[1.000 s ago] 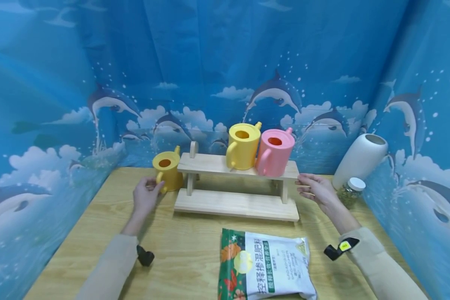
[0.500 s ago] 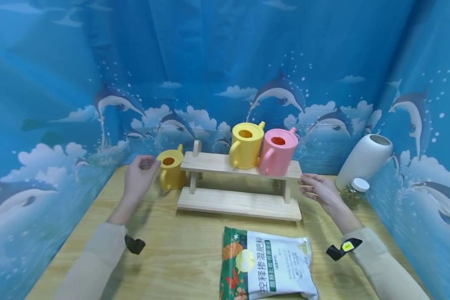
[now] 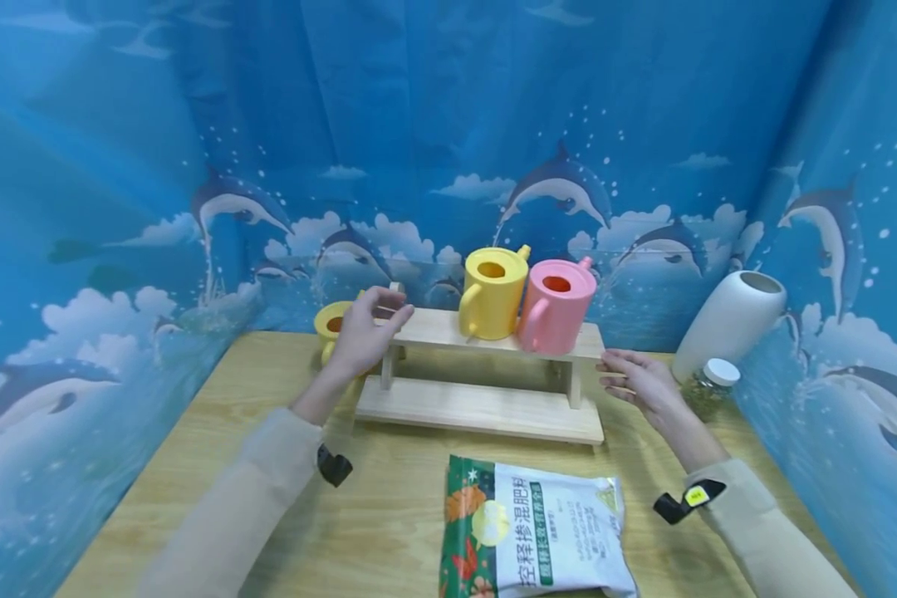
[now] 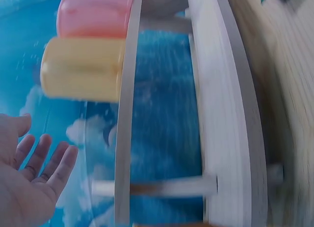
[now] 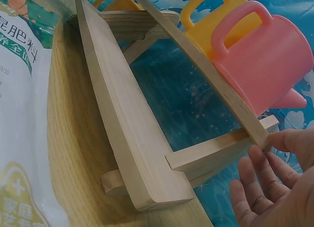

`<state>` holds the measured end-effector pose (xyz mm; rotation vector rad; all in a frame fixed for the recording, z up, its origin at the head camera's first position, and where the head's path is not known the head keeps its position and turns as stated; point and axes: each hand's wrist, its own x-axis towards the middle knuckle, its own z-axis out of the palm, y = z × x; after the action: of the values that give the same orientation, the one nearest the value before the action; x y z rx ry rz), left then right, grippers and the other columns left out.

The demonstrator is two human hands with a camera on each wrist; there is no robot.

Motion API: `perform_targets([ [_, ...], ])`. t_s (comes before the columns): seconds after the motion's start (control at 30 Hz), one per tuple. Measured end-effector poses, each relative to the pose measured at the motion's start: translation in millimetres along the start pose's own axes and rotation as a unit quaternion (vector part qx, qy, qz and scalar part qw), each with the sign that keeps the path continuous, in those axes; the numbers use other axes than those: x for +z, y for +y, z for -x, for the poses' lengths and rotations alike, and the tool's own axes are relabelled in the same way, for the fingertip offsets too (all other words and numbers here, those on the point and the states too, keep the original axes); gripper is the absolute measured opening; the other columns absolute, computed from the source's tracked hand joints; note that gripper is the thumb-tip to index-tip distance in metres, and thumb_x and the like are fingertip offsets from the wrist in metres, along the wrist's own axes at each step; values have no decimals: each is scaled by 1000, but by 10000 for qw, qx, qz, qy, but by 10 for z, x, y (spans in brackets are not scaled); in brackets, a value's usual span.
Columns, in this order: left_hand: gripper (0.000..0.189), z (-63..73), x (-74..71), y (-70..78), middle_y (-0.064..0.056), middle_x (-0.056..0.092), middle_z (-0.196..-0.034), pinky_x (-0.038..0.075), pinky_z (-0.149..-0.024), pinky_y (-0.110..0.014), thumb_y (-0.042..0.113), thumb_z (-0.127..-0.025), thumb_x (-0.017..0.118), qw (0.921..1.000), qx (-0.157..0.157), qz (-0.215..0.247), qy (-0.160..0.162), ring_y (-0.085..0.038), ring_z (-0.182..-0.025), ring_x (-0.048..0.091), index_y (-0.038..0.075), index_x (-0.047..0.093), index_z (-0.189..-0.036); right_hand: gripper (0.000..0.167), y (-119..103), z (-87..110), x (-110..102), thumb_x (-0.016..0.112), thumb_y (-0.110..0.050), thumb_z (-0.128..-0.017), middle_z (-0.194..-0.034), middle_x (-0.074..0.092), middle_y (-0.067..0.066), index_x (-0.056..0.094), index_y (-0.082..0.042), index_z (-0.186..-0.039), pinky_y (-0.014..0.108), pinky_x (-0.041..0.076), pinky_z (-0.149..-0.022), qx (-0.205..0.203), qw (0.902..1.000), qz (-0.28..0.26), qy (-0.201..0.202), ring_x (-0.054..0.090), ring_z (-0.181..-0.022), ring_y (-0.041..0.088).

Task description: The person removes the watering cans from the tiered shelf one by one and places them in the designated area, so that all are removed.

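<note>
A two-tier wooden shelf (image 3: 478, 407) stands on the table. On its upper board sit a yellow watering can (image 3: 493, 303) and a pink watering can (image 3: 556, 311), side by side. My left hand (image 3: 362, 332) hovers at the upper board's left end, fingers extended and holding nothing. Partly hidden behind it, another yellow watering can (image 3: 328, 319) stands on the table left of the shelf. With thumb and fingertips, my right hand (image 5: 274, 183) pinches the upper board's right front corner; the pink can (image 5: 267, 55) is just beyond.
A white and green bag (image 3: 553, 523) with printed lettering lies in front of the shelf. Behind my right hand are a white vase (image 3: 728, 324) and a white-lidded jar (image 3: 710, 389). A blue dolphin-print curtain (image 3: 433, 100) encloses the table's back and sides.
My left hand has let go of the left yellow watering can's handle, lifted away, then moved right to the shelf's left end. My right hand has stayed at the corner.
</note>
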<state>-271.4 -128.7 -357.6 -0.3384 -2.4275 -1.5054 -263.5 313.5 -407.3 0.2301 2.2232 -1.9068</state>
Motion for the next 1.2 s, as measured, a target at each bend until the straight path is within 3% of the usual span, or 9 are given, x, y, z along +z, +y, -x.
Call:
perform_targets([
  [0.27, 40, -113, 406, 135, -15, 71, -124, 66, -89, -40, 29, -104, 68, 9984, -28, 291, -493, -31, -111, 71, 5, 63, -135, 71, -9, 19, 10, 59, -38, -108, -97, 72, -21, 33, 1, -162, 21, 64, -87, -29, 10000, -15, 19, 71, -88, -1],
  [0.5, 36, -189, 585, 185, -15, 72, -124, 66, -88, -37, 26, -104, 68, 9965, 118, 443, -701, -30, -110, 72, 5, 65, -133, 68, -9, 17, 25, 59, -36, -109, -98, 74, -20, 36, 2, -160, 22, 64, -89, -59, 10000, -25, 61, 72, -88, -1],
  [0.87, 32, -273, 653, 247, -15, 72, -128, 68, -87, -36, 23, -103, 71, 9905, -134, 214, -1352, -31, -112, 73, 8, 67, -131, 66, -17, 25, 20, 59, -36, -109, -97, 73, -19, 39, 1, -159, 21, 64, -86, -80, 9999, -23, 114, 72, -87, -1],
  [1.07, 28, -263, 639, 274, -15, 71, -127, 68, -87, -36, 21, -103, 71, 9888, -8, 177, -1485, -32, -114, 72, 8, 66, -127, 64, -7, 19, 20, 59, -34, -109, -94, 73, -20, 39, 3, -158, 22, 65, -87, -82, 9999, -43, 126, 72, -86, -1],
  [1.2, 26, -210, 550, 280, -14, 70, -129, 68, -88, -36, 21, -104, 69, 9890, -66, 146, -1472, -31, -116, 71, 10, 65, -126, 65, -8, 20, 27, 59, -35, -109, -96, 73, -19, 39, 2, -158, 23, 65, -89, -60, 9999, -39, 138, 72, -86, -1],
])
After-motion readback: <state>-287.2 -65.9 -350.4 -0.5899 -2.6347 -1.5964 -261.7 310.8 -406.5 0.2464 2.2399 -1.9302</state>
